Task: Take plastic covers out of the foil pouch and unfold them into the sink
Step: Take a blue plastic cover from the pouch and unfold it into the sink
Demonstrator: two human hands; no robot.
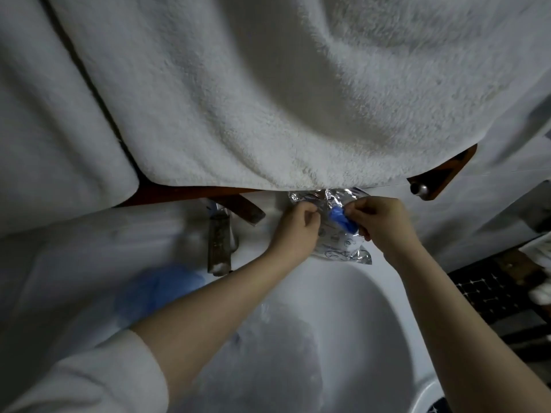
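My left hand point(299, 222) has its fingers curled in, and they pinch the left side of the foil pouch point(337, 236). My right hand point(380, 217) is on the other side, and its fingers pinch a folded blue plastic cover point(341, 218). The blue cover pokes out of the pouch near its top, right between my two hands. The pouch is shiny and crinkly, with small drawings printed on it. I hold it up over the back edge of the sink point(372, 308), and its bottom end hangs just above the white rim.

Both my arms reach up from the bottom of the view. My left arm has a white sleeve point(89, 380) pushed back near the elbow. My right arm is bare.

The sink is white and round, and it sits below my hands. Inside the bowl lies something thin and see-through point(268, 353). It is blurry, so I cannot tell just what it is. To the left of the bowl there is a soft blue thing point(161, 290) on the white worktop point(59, 263). It is blurry too. Beside it, behind the sink, stands a metal tap point(220, 242).

Above my hands hang big white towels point(268, 99), fluffy and folded over. A bit of brown wood point(190, 193) shows under them. On the right there is a round metal knob point(419, 189), and lower down a dark tiled floor point(492, 296).
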